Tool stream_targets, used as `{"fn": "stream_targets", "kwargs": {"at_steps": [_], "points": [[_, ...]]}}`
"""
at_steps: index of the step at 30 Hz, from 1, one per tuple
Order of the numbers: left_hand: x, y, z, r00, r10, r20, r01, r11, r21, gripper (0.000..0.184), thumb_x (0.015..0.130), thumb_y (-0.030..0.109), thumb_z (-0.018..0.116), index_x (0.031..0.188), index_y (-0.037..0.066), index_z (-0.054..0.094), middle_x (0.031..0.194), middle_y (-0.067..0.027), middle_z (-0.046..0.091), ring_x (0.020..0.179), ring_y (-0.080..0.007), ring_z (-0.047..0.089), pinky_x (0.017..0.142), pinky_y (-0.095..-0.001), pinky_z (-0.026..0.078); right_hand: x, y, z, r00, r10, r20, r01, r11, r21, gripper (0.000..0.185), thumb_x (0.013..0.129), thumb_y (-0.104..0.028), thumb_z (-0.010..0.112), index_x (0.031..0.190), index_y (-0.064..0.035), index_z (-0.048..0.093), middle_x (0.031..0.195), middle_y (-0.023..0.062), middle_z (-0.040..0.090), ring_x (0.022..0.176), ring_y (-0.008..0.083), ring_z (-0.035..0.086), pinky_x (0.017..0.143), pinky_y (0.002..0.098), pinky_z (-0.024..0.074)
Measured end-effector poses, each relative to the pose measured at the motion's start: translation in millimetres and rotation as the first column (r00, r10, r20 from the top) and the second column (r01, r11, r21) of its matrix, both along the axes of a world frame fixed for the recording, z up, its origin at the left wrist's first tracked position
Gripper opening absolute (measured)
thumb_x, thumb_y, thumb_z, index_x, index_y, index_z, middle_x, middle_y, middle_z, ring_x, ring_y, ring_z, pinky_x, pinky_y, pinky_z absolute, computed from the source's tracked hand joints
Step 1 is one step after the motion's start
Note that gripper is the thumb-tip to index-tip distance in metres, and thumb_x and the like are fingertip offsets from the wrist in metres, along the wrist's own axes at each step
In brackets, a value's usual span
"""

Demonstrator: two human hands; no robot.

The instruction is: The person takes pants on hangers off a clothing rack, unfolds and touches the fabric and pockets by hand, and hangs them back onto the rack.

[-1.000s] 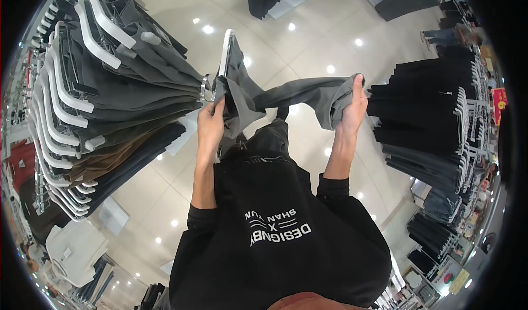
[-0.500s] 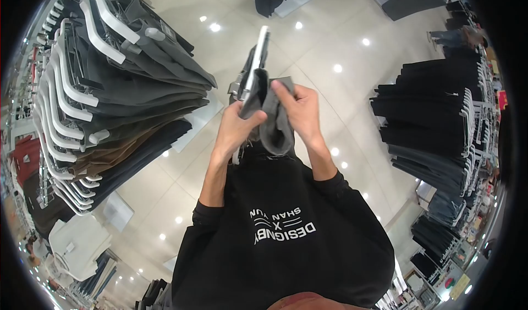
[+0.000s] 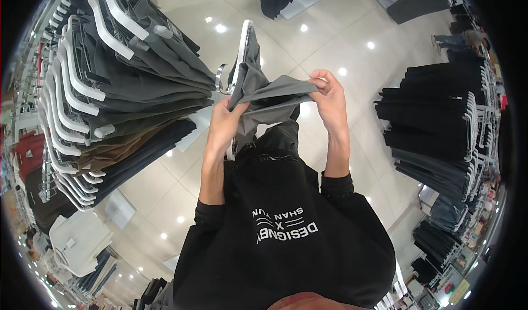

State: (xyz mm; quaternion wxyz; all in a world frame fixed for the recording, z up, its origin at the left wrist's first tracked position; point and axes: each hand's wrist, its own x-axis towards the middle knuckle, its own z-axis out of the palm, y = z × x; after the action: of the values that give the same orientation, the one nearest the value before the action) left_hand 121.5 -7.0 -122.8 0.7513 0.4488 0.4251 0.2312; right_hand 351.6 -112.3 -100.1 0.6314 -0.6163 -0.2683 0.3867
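Grey trousers [image 3: 264, 92] hang from a white hanger [image 3: 242, 48] in front of my chest. The hanger's metal hook [image 3: 221, 79] points left. My left hand [image 3: 226, 117] is closed on the cloth near the middle of the hanger, thumb on top. On the other side, my right hand [image 3: 329, 98] pinches an outer part of the grey cloth and holds it stretched away from the hanger. The lower part of the garment hangs out of clear sight between my forearms.
To the left, a rack carries grey, brown and dark trousers [image 3: 148, 90] on white hangers. Black trousers [image 3: 429, 106] hang on a rack at the right. White garments [image 3: 82, 244] are at lower left. A person [image 3: 456, 39] stands at the far upper right.
My right hand has moved right, drawing the grey cloth out from its bunched position. The hanger has shifted left, and its hook now shows on the left side.
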Motion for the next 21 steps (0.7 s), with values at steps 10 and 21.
{"fn": "stream_targets", "kwargs": {"at_steps": [10,21], "points": [[-4.1,4.4,-5.0,0.992,0.002,-0.128,0.000,1.000,0.019,0.024,0.101,0.020,0.063,0.103,-0.003,0.071,0.077,0.0054,0.059,0.065,-0.0021,0.045,0.056,-0.0228,0.034,5.8,-4.3,5.2,0.931,0.362,-0.057,-0.366,0.918,-0.155,0.024,0.100,-0.019,0.070,0.106,0.0043,0.073,0.087,0.0023,0.074,0.078,0.0046,0.062,0.069,0.0221,0.0485],[-1.0,3.9,20.2,0.997,0.043,0.067,-0.039,0.998,-0.057,0.027,0.100,0.017,0.067,0.114,-0.005,0.067,0.095,-0.0045,0.072,0.077,-0.0072,0.065,0.067,-0.0234,0.052,25.4,-10.0,-6.2,0.924,-0.183,-0.335,0.246,0.957,0.155,0.028,0.106,-0.024,0.059,0.103,0.0009,0.071,0.093,0.0039,0.072,0.082,0.0084,0.065,0.075,0.0245,0.0520]]}}
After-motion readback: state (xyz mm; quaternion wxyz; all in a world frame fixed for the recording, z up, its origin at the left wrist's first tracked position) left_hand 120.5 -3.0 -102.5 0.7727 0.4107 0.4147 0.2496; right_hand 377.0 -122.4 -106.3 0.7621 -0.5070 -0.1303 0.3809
